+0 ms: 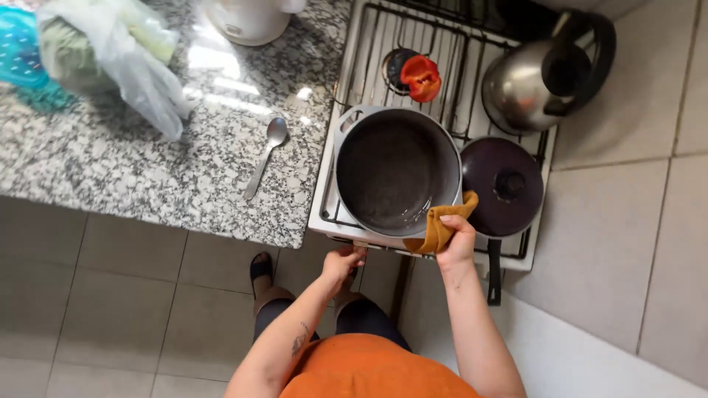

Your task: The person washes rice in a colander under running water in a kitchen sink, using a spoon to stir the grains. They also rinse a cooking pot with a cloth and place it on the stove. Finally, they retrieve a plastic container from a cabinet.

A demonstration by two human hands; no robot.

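the head view looks straight down on a white gas stove (346,110) set just right of a speckled grey granite counter (133,169). a wide, dark grey metal pot (397,169) stands empty on the near left burner. the right hand (457,243) is curled around a folded mustard-yellow cloth (442,225), pinching it against the pot's near right rim. the left hand (341,262) is at the stove's near front edge below the pot, fingers bent; whether it grips a knob there i cannot tell. just right of the pot lies a dark purple round lid with a knob (504,186). on the far burners sit a red pepper (420,77) and a shiny steel kettle with a black handle (546,74). on the counter lie a metal spoon (267,155) and, further left, a clear plastic bag of greens (110,51).
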